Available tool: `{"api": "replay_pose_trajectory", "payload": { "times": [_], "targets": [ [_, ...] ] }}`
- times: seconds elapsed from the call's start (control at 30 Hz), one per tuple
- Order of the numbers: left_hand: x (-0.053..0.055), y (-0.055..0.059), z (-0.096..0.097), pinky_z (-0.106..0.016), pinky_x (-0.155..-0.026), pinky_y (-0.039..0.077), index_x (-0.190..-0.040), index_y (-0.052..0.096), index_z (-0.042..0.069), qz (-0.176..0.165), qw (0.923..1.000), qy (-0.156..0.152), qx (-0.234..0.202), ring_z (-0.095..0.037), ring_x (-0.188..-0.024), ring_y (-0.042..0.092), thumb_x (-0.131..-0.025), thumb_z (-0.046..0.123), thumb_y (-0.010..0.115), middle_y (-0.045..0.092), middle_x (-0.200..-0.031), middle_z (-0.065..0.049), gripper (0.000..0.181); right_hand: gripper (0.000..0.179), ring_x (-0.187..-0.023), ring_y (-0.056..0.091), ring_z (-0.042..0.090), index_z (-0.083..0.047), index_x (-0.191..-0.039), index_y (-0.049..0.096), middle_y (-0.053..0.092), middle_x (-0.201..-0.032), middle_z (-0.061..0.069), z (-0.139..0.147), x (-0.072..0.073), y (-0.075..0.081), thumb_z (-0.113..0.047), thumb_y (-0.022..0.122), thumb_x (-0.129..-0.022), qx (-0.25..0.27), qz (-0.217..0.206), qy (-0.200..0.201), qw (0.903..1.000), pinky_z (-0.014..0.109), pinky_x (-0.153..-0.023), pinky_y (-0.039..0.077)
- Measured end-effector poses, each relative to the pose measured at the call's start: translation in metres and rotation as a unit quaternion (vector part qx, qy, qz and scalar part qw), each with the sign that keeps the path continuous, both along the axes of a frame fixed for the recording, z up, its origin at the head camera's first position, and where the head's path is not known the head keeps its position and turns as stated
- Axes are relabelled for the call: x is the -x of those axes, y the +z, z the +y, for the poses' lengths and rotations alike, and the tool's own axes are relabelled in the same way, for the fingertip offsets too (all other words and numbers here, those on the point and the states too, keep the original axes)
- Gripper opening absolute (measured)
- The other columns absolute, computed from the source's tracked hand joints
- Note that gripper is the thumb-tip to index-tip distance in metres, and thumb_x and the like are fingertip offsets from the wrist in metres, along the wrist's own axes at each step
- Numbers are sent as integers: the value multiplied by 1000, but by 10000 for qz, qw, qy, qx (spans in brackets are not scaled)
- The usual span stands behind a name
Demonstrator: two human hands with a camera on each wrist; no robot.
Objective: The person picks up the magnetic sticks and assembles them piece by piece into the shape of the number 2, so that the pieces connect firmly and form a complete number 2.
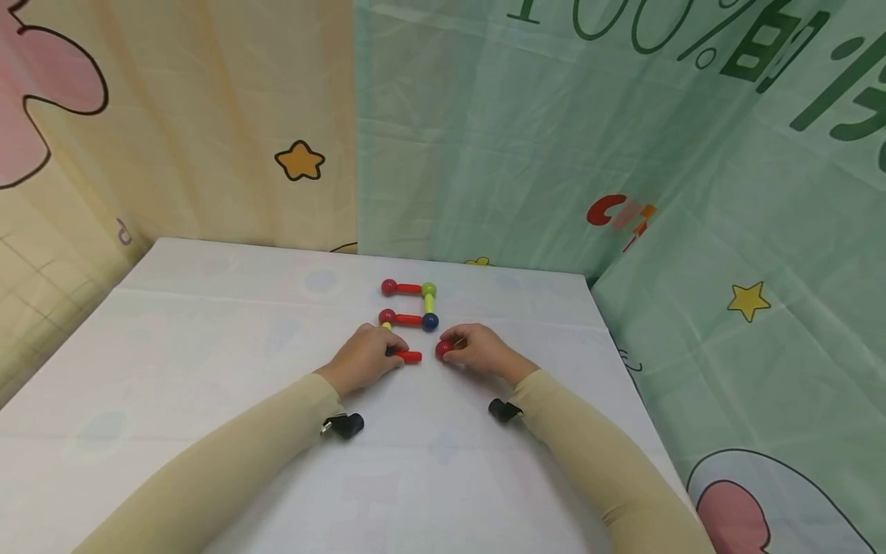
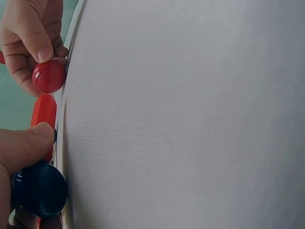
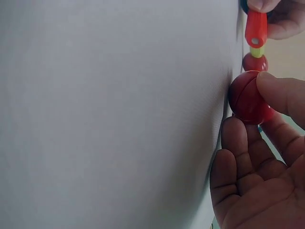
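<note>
My left hand (image 1: 364, 356) pinches a red stick (image 1: 411, 357), its thumb pressing on the stick beside a dark blue ball (image 2: 43, 190). The stick's free end points right, toward my right hand (image 1: 482, 352). Between thumb and fingers the right hand pinches a red ball (image 3: 249, 98), close to that end. Beyond the hands lies a zigzag chain of balls and sticks: a red ball (image 1: 389, 287), a green ball (image 1: 429, 290), a blue ball (image 1: 430, 322) and another red ball (image 1: 387, 316). A yellow stick (image 1: 386, 326) runs from the last one toward the left hand, which partly hides it.
A white cloth covers the table (image 1: 228, 369). Printed curtains (image 1: 484, 138) hang behind its far edge and along the right side. Small black cameras (image 1: 346, 425) are strapped at both wrists.
</note>
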State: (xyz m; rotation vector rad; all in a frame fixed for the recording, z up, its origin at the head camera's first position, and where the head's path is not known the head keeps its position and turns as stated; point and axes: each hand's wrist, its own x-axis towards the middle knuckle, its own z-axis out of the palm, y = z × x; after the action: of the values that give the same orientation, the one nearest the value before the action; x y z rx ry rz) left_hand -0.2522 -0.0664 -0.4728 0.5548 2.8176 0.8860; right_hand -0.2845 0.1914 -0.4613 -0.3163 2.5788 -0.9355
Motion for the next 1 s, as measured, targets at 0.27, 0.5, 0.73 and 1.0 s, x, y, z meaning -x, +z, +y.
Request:
{"api": "replay_pose_trajectory", "payload": {
  "times": [0.27, 0.5, 0.73, 1.0],
  "targets": [
    [4, -1, 1, -40, -96, 54, -119, 80, 21, -36, 10000, 51, 37, -24, -111, 56, -95, 25, 81, 75, -108, 5, 25, 38, -99, 64, 19, -14, -131, 72, 72, -116, 4, -5, -4, 1, -21, 80, -94, -81, 13, 51, 10000, 29, -84, 58],
    [4, 1, 0, -41, -98, 54, -120, 80, 20, -79, 9999, 59, 25, -24, -113, 56, -94, 23, 81, 75, -109, 4, 25, 39, -100, 63, 20, -16, -132, 72, 71, -115, 2, -9, -5, 1, -22, 81, -94, -145, -71, -15, 9999, 29, -85, 57],
    [5, 1, 1, -41, -97, 53, -119, 80, 21, -61, 9999, 55, 71, -24, -112, 56, -94, 24, 81, 75, -109, 4, 25, 40, -99, 63, 19, -16, -133, 72, 72, -115, 3, -13, -4, 1, -23, 81, -94, -162, -40, 50, 9998, 30, -85, 57],
    [5, 0, 1, -40, -97, 52, -118, 81, 22, 17, 10000, 59, 45, -25, -110, 56, -94, 25, 82, 75, -107, 4, 24, 40, -100, 63, 20, -17, -133, 72, 72, -115, 2, -17, -5, 1, -23, 81, -94, -215, -43, 69, 9997, 30, -87, 57]
  ]
}}
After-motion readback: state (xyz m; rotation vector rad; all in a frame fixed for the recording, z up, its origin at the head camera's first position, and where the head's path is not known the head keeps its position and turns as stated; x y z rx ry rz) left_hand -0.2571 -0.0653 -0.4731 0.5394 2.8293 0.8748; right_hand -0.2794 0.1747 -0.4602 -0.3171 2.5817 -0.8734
